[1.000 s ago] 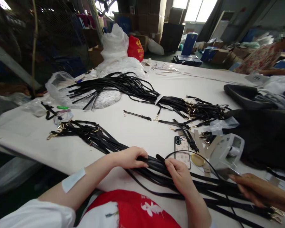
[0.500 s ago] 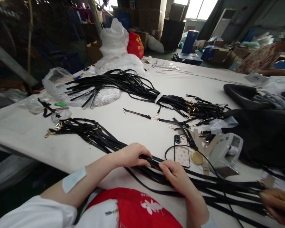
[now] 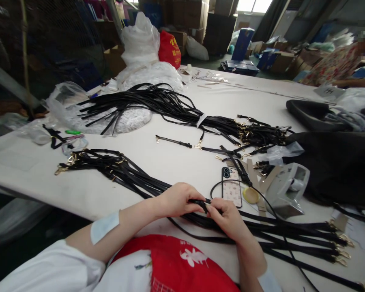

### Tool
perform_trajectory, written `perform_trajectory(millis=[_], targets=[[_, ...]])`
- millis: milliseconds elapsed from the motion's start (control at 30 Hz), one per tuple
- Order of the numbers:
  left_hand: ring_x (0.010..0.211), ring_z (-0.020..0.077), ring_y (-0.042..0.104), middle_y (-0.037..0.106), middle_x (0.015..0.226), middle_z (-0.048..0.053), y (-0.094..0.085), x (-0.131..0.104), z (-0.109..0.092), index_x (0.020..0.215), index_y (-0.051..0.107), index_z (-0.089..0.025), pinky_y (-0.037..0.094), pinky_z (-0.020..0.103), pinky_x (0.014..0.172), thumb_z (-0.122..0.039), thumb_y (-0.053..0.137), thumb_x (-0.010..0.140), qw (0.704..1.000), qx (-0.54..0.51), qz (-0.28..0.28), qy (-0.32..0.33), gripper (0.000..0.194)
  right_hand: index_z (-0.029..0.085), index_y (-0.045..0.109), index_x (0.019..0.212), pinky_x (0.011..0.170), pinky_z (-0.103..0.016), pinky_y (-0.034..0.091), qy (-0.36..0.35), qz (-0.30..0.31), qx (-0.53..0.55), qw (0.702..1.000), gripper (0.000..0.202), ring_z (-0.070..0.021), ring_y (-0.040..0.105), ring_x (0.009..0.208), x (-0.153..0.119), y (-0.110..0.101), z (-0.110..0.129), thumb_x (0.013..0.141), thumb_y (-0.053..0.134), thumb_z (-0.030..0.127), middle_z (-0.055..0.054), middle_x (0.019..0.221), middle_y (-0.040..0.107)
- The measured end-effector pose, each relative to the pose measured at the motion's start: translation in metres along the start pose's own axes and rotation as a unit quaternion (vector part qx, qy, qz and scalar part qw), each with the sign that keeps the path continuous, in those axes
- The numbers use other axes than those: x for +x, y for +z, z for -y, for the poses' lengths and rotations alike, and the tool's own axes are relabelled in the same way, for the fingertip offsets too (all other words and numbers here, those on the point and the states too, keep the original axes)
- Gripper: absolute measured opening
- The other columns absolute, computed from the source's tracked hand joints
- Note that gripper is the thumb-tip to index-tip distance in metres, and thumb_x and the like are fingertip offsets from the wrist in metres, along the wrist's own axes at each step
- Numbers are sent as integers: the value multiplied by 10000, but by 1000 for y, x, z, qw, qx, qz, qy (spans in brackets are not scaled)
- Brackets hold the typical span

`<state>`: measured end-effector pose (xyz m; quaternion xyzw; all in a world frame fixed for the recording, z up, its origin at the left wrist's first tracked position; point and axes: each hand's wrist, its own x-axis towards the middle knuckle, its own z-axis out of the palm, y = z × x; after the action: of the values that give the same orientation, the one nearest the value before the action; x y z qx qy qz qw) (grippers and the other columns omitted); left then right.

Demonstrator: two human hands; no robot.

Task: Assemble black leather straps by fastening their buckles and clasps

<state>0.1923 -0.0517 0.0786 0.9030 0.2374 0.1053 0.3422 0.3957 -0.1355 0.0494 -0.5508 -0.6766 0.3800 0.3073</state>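
Long black straps [image 3: 149, 182] with gold clasps run across the table edge in front of me. My left hand [image 3: 182, 199] pinches a black strap near the middle of this bundle. Close beside it on the right, my right hand [image 3: 226, 215] grips the same stretch, the fingertips of both hands almost touching. The part between the fingers is small and partly covered. Behind lies a larger bundle of black straps [image 3: 176, 107] bound with a white band. A short black strap [image 3: 173, 141] lies between the two bundles.
A phone [image 3: 231, 190], a yellow disc [image 3: 250, 195] and a grey-white device [image 3: 287, 188] are right of centre. Black fabric [image 3: 337, 166] covers the right side. Clear plastic bags [image 3: 69, 107] and a red bag [image 3: 169, 50] stand at the back left. Another person's patterned sleeve [image 3: 331, 67] shows far right.
Another person's hand at the lower right has gone from view, showing the clasp ends there. My hands have moved closer together on the strap. The view has shifted slightly.
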Motion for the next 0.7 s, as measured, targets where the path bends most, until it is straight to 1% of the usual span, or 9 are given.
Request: perform_trajectory(millis=[100, 233, 367, 433, 533, 600, 700], targets=[[727, 154, 643, 720, 798, 22, 0, 0, 0, 1023, 733, -240, 433, 219, 689, -347, 667, 860, 1000, 9, -7, 21, 206, 176, 643, 583, 621, -250, 418, -7, -4, 27, 1000, 378, -140, 569, 616, 0, 1, -3, 913, 521, 315, -9, 594, 616], [752, 158, 648, 718, 822, 39, 0, 0, -1, 1082, 703, -220, 447, 226, 716, -392, 616, 896, 999, 10, -19, 47, 268, 171, 679, 643, 616, -252, 424, -4, 11, 69, 998, 384, -141, 564, 613, -1, 1, -5, 929, 508, 361, -16, 622, 636], [764, 168, 646, 715, 833, 54, 1, 0, -5, 1119, 683, -200, 459, 244, 751, -404, 564, 926, 998, 16, -19, 62, 305, 164, 680, 651, 575, -252, 403, 2, 10, 108, 994, 388, -138, 536, 575, -1, 0, -6, 919, 517, 393, -7, 583, 609], [783, 172, 647, 717, 861, 60, 3, 0, -6, 1143, 673, -198, 463, 248, 767, -384, 550, 936, 998, 13, -10, 64, 304, 166, 674, 644, 591, -259, 416, -2, 15, 131, 991, 396, -146, 544, 592, -1, -1, -6, 914, 519, 410, -8, 589, 607], [818, 174, 649, 719, 908, 65, 7, 0, -4, 1198, 646, -206, 470, 250, 789, -370, 534, 944, 998, -11, 0, 65, 322, 170, 677, 640, 658, -284, 452, -11, 21, 175, 984, 394, -172, 578, 665, -1, -2, -6, 906, 530, 421, -27, 653, 637], [808, 170, 647, 718, 900, 67, 11, 0, -3, 1218, 638, -203, 475, 248, 785, -378, 534, 944, 997, -34, -6, 64, 341, 170, 672, 632, 679, -288, 458, -10, 19, 186, 982, 379, -181, 587, 697, -1, -2, -7, 896, 549, 411, -35, 683, 642], [776, 163, 642, 716, 864, 68, 14, 0, -1, 1214, 644, -184, 477, 242, 764, -396, 544, 938, 997, -53, -19, 58, 362, 168, 642, 613, 658, -271, 440, -2, 19, 179, 984, 371, -167, 564, 685, -1, -2, -6, 898, 549, 388, -27, 678, 614]])
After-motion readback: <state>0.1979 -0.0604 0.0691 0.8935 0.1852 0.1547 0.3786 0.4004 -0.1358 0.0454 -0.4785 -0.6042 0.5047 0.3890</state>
